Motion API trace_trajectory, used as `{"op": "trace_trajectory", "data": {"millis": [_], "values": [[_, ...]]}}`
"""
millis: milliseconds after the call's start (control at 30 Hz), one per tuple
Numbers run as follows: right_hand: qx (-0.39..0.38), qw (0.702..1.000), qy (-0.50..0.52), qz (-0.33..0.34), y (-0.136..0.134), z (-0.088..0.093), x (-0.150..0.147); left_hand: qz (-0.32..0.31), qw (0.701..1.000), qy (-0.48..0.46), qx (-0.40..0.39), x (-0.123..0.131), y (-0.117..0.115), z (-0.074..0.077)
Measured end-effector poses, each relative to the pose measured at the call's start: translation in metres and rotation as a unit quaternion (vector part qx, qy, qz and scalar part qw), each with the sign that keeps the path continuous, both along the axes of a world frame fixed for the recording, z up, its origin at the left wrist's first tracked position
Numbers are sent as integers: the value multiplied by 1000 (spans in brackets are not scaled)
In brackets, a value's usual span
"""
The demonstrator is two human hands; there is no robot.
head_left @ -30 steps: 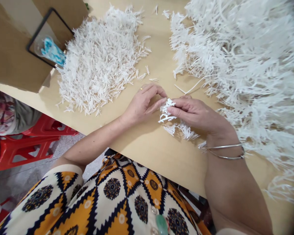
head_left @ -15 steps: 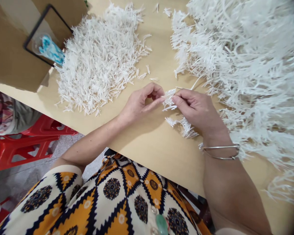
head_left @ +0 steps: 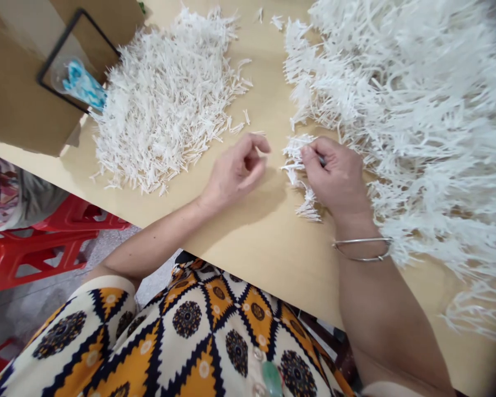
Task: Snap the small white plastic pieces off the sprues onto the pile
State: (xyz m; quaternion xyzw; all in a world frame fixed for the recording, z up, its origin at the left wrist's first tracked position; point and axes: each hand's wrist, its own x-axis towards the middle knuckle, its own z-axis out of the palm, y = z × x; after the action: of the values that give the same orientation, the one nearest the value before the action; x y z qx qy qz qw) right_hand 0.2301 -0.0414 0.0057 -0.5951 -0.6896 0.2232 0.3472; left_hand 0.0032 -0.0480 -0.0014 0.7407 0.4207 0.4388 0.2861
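My left hand (head_left: pixel 237 171) is just above the table, its thumb and forefinger curved toward each other with a small gap and nothing visible between them. To its right, my right hand (head_left: pixel 333 173) is closed, thumb against forefinger, at the edge of a strip of white plastic pieces (head_left: pixel 295 151). A small dark object shows within its curled fingers, too hidden to name. More white pieces (head_left: pixel 308 207) lie just below the strip. A heap of short white pieces (head_left: pixel 165 99) is at the upper left, and a larger heap of long white strands (head_left: pixel 421 110) fills the right.
A cardboard box (head_left: pixel 20 71) with a black wire frame (head_left: pixel 52 52) and a blue-and-white item in a clear cup (head_left: pixel 82 85) stands at the upper left. Red stools (head_left: pixel 41 253) and part of a seated person (head_left: pixel 20 193) are beyond the table edge (head_left: pixel 273 264).
My left hand has moved slightly left, away from the white pieces it was pinching. My right hand has shifted a little, and the small white bunch between the hands is no longer held by both.
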Motion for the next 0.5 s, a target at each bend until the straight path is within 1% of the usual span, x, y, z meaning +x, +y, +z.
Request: {"op": "trace_trajectory", "data": {"millis": [67, 100, 133, 167, 200, 267, 333, 367, 433, 500], "values": [[-16, 999, 33, 33, -2, 2, 3, 102, 993, 30, 41, -5, 9, -5], [-23, 997, 46, 56, -3, 3, 3, 131, 988, 46, 62, -7, 12, -7], [-25, 995, 56, 78, -4, 4, 3, 141, 985, 63, 82, -8, 15, -8], [-24, 993, 61, 99, -4, 5, 2, 135, 983, 78, 99, -9, 16, -8], [-21, 991, 61, 119, -5, 6, 1, 115, 983, 92, 112, -10, 17, -7], [-12, 987, 54, 149, -5, 8, -2, 53, 984, 115, 121, -8, 15, -5], [-11, 984, 41, 173, -6, 9, -3, -9, 986, 130, 103, -5, 12, -3], [-14, 982, 32, 188, -6, 10, -4, -30, 987, 132, 89, -4, 11, -2], [-23, 978, 16, 207, -6, 11, -5, -57, 988, 126, 62, -2, 10, 0], [-36, 977, 4, 212, -7, 12, -5, -73, 991, 107, 44, -1, 9, 1]]}}
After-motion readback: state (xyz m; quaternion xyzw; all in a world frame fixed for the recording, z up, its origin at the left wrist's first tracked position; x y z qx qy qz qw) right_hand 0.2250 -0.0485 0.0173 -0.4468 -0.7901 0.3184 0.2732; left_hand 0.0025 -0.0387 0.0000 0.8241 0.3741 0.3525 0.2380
